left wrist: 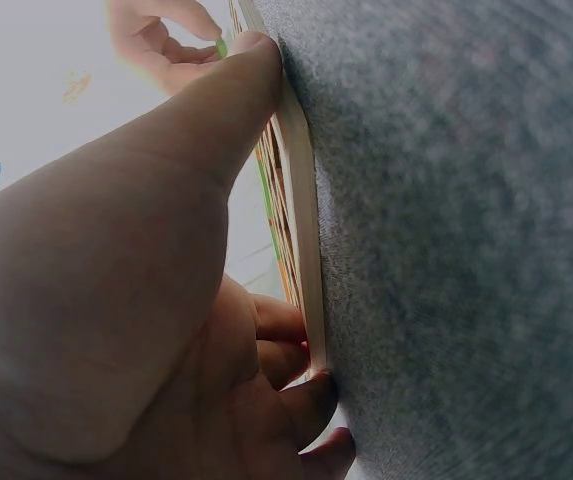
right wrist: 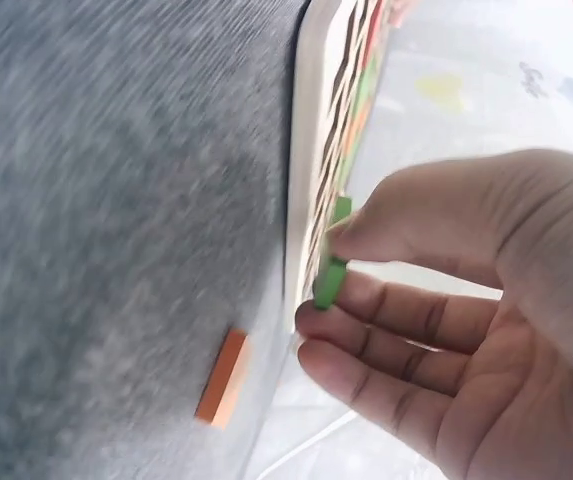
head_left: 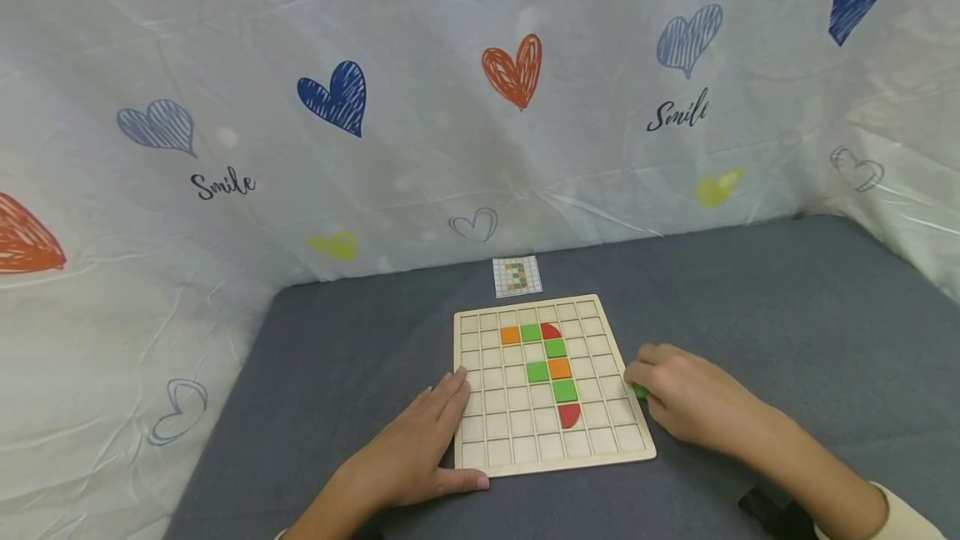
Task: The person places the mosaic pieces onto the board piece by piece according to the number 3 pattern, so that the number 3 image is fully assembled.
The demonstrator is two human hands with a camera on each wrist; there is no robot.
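Observation:
A pale wooden grid board [head_left: 495, 402] lies on the table, with green, orange and rounded red tiles set in some of its squares. My left hand [head_left: 420, 440] rests at its near left corner, fingers along the left edge and thumb by the front edge. Beyond the right edge, my right hand [head_left: 693, 397] pinches a green tile [right wrist: 331, 282] between thumb and fingers. The thumb covers part of that tile. An orange tile [right wrist: 223, 378] lies on the cloth close to the right hand in the right wrist view; the hand hides it in the head view.
Behind the board lies a small printed card [head_left: 517, 277] with a coloured grid pattern. Dark grey cloth [head_left: 360, 357] covers the table. A white curtain [head_left: 420, 148] printed with hearts hangs along the back and sides. A black object [head_left: 772, 513] shows under the right forearm.

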